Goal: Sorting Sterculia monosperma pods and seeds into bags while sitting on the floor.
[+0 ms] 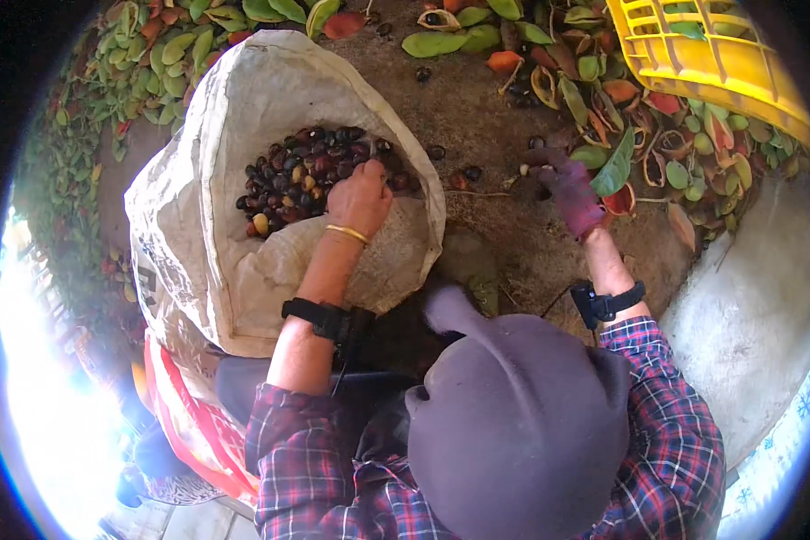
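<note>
My left hand (360,200), bare and with a gold bangle at the wrist, is over dark seeds (290,169) in the mouth of a white woven sack (243,283). Its fingers are bent together at the right edge of the seed heap; whether they hold a seed cannot be told. My right hand (572,192), in a stained purple glove, reaches low over the brown ground cloth (499,236), beside split seed pods (619,200). Its fingertips are blurred near a small pale seed (524,169) and a dark one (536,142).
A yellow plastic crate (722,67) stands at the upper right. Green and red pods (155,61) lie heaped at the upper left, with more open pods along the top and right. A pale sack (749,304) lies at the right. Loose dark seeds (436,152) dot the cloth.
</note>
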{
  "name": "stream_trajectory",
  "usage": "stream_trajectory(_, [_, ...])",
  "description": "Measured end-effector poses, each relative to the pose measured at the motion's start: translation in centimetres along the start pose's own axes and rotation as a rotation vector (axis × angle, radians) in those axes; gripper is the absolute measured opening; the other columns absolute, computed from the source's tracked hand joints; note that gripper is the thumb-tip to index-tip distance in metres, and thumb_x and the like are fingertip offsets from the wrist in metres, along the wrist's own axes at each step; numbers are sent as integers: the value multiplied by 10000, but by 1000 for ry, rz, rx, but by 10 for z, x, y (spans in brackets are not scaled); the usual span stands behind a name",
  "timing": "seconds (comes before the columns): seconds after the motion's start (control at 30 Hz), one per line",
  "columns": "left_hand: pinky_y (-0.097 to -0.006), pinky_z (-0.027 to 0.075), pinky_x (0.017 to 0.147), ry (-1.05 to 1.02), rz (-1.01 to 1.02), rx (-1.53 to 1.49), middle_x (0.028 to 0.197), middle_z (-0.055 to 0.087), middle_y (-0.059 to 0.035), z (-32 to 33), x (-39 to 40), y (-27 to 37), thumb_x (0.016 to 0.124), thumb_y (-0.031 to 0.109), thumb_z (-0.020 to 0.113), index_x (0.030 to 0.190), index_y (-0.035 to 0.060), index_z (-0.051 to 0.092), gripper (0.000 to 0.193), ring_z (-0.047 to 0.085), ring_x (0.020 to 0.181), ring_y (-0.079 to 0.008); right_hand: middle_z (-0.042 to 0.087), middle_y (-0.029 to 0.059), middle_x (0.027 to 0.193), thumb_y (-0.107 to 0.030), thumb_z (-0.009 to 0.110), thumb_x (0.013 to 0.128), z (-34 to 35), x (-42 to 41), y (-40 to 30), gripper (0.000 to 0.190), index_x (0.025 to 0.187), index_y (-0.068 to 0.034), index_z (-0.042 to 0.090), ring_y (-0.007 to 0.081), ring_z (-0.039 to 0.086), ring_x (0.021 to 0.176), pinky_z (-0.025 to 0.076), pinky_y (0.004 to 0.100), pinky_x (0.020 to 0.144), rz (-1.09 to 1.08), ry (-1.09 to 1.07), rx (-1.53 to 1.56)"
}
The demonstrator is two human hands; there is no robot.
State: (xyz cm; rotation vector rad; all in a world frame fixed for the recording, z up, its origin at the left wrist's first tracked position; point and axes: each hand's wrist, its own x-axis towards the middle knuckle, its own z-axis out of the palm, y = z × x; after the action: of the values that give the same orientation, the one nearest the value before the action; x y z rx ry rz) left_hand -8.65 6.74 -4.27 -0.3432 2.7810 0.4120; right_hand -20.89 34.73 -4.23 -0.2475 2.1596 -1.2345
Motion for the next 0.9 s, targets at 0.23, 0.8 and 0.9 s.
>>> stream_trajectory(0.23, [-387,471,622,4,141,233,824,558,-104,5,-4,9,693,161,561,831,84,523,162,587,743,-274,475,130,1192,-89,382,806,33,-8,-2,360,1150,-120,483,313,523,996,430,376,825,-254,-94,-865])
stream_trajectory(0.8, [-369,451,595,159,66,-266,806,572,-130,-11,-17,-7,719,161,584,872,39,532,203,574,705,-263,555,126,966,-77,579,702,27,-3,14,331,1031,-74,539,302,551,882,439,359,757,-382,19,-636])
stream_trajectory(0.9, [-301,437,539,64,-50,-894,801,588,-106,-43,-25,1,767,182,561,928,39,533,217,565,658,-193,541,147,994,-85,571,717,14,5,15,341,1056,-65,530,313,534,907,427,365,781,-426,-10,-497])
